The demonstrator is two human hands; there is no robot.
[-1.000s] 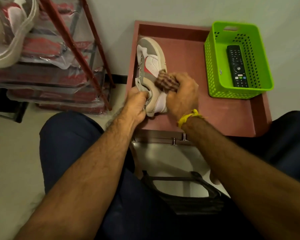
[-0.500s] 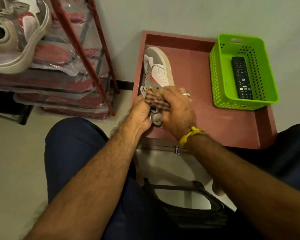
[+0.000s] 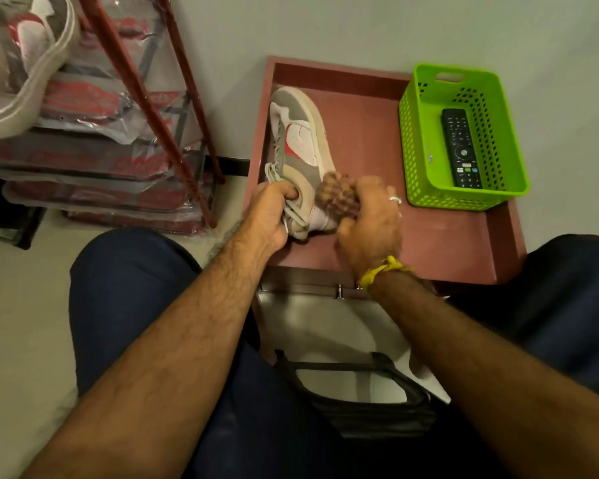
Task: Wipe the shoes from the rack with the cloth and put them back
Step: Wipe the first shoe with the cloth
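A grey, white and red sneaker lies on its side on a low reddish-brown table, toe pointing away from me. My left hand grips its collar by the laces. My right hand holds a bunched brown checked cloth against the heel side of the shoe. A matching sneaker sits on the top shelf of the shoe rack at the left.
A green plastic basket with a black remote stands on the table's right part. The rack's lower shelves hold plastic-wrapped red items. My knees flank the table; a black frame lies on the floor between them.
My right hand with the cloth has moved from the shoe's upper by the laces back to the heel side. The left hand keeps its grip on the collar.
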